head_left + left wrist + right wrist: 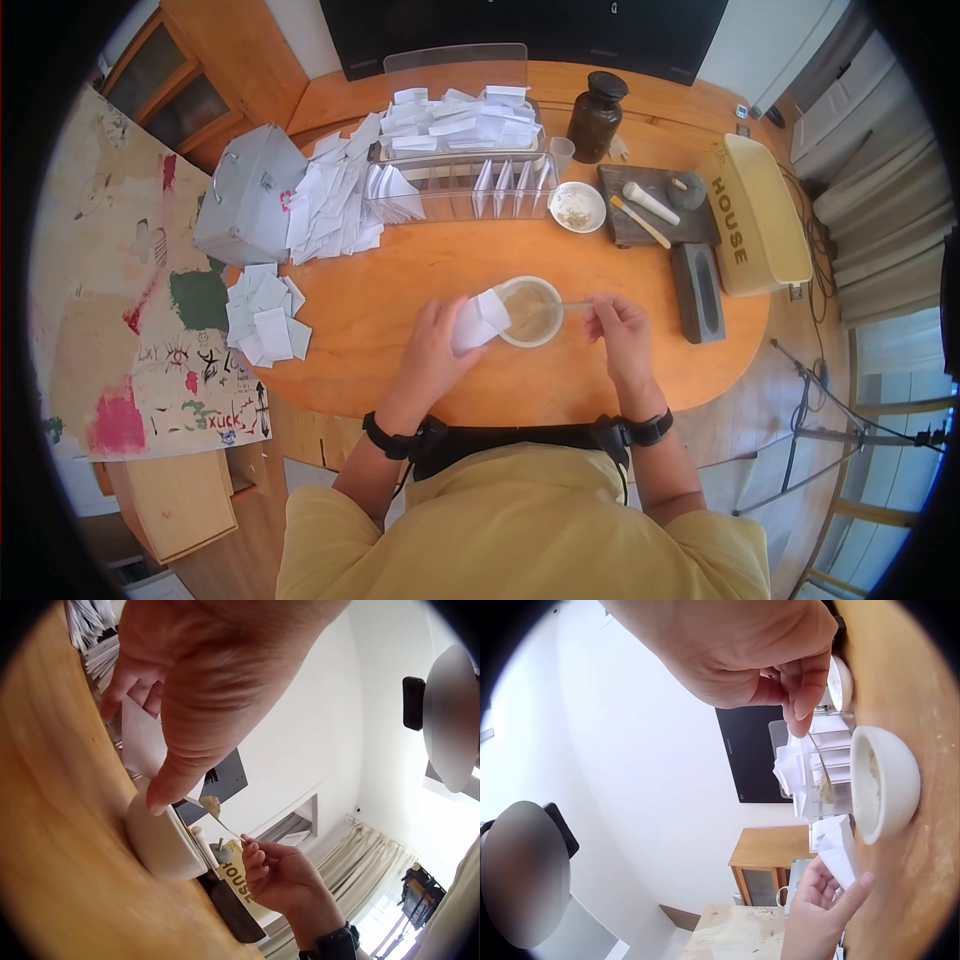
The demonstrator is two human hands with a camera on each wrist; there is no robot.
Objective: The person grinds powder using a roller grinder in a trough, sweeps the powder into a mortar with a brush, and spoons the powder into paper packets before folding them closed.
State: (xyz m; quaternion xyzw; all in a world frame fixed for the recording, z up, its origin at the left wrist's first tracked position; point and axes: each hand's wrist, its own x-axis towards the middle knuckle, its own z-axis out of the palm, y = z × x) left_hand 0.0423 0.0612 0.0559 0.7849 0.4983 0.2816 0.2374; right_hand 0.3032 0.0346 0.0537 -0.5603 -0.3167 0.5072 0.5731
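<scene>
A white paper packet (pixel 481 322) is held by the left hand (pixel 436 345) at the left rim of a white bowl (pixel 530 340). The right hand (pixel 622 335) pinches the handle of a small spoon (pixel 572 304) over the bowl's right side. In the left wrist view the spoon carries a lump of beige powder (pixel 212 805), above the bowl (pixel 161 838). The right wrist view shows the folded packet (pixel 837 847) in the left hand (pixel 819 919), thumb on one side, beside the bowl (pixel 900 784), which has beige powder inside.
Loose white packets (pixel 268 315) lie at the left, by a metal case (pixel 250 195). Behind stands a clear organizer (pixel 455 200) with packets. To the right are a small dish (pixel 577 207), a dark jar (pixel 597 118), a board (pixel 640 230) with pestle and brush, a grey block (pixel 699 293) and a yellow bin (pixel 765 215).
</scene>
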